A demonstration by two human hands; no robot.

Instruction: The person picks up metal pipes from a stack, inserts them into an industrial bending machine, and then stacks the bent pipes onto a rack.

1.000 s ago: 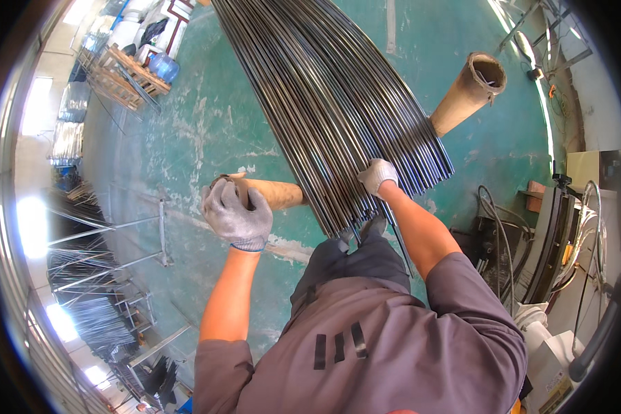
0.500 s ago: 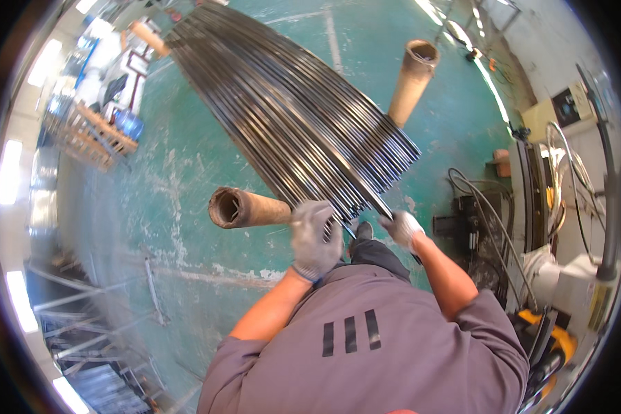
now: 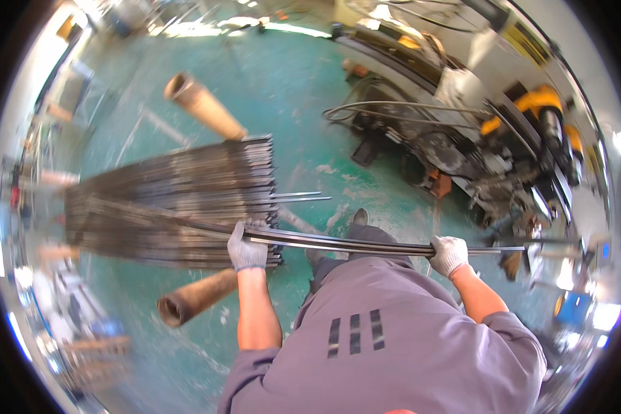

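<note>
Several long, thin dark metal bars stretch across the front of my body, lifted off the floor. My left hand, in a pale glove, is closed around them by the near end of a wide stack of similar bars. Farther along to the right, my gloved right hand grips the same bars, and their ends stick out past it. The far ends of the held bars trail back over the stack, where they blur. Two other bars jut out of the stack's end.
Brown hollow tubes poke out from the stack: one tube beyond it, another tube on the near side. Dark machinery with looped cables stands at the upper right, with yellow-and-black equipment beside it. The floor is green and scuffed.
My view and body have turned to the right. The bars have come up from the stack and now run across my front, with my hands farther apart on them.
</note>
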